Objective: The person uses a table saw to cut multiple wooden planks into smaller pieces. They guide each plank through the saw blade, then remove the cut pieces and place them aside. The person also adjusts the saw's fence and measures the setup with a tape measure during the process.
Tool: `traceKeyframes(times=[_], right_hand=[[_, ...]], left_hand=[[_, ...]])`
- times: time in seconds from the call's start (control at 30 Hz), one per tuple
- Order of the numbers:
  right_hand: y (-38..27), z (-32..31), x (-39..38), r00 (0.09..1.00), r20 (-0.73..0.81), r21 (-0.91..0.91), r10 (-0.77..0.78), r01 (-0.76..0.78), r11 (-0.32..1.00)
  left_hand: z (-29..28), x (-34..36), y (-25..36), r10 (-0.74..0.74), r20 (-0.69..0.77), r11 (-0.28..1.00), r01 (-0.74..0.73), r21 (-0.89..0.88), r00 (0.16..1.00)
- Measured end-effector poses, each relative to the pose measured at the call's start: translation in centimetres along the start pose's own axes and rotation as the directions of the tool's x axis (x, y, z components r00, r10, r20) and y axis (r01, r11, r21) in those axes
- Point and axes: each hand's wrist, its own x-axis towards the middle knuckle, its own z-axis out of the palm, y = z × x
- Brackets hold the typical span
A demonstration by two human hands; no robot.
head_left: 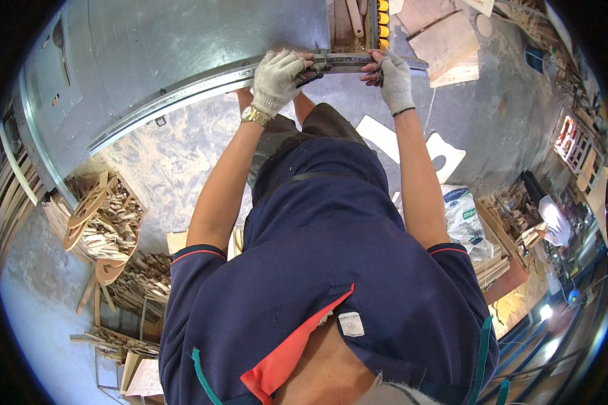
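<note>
A long metal rail runs along the near edge of a grey metal machine table. My left hand, in a white knit glove with bare fingertips, is closed over the rail beside a small dark clamp block. A black lever sticks out by its fingers; how much of it lies in the grip is hidden. To the right of the block, my right hand, gloved the same way, has its fingers curled at the rail near its right end. Something small and dark shows at its fingers.
Yellow rollers line up beyond my right hand. Brown boards lie at the far right. A white cut-out panel and a white sack are nearer. Wood offcuts fill a bin at left. Another person is at far right.
</note>
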Motion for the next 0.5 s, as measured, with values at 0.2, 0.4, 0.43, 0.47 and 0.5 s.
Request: traceKeyframes(times=[0.2,0.4,0.43,0.47,0.5], right_hand=[[-0.14,0.10,-0.02,1.000,-0.014,-0.015,0.012,-0.013,1.000],[0.02,-0.03,0.01,1.000,0.004,-0.005,-0.002,0.002,1.000],[0.04,-0.05,0.03,1.000,0.011,0.002,-0.006,0.006,1.000],[0.08,-0.07,0.05,1.000,0.011,0.006,-0.002,0.002,1.000],[0.11,-0.07,0.06,1.000,0.016,0.009,-0.006,0.006,1.000]], left_hand=[[0.35,-0.15,-0.30,-0.003,-0.012,1.000,0.003,0.012,1.000],[0.44,-0.16,-0.32,0.002,-0.011,0.999,-0.001,0.043,1.000],[0.39,-0.14,-0.29,-0.001,-0.005,0.999,0.001,0.042,1.000],[0.31,-0.15,-0.27,-0.006,0.008,0.999,0.005,0.047,1.000],[0.21,-0.17,-0.23,-0.011,0.020,0.998,0.010,0.055,1.000]])
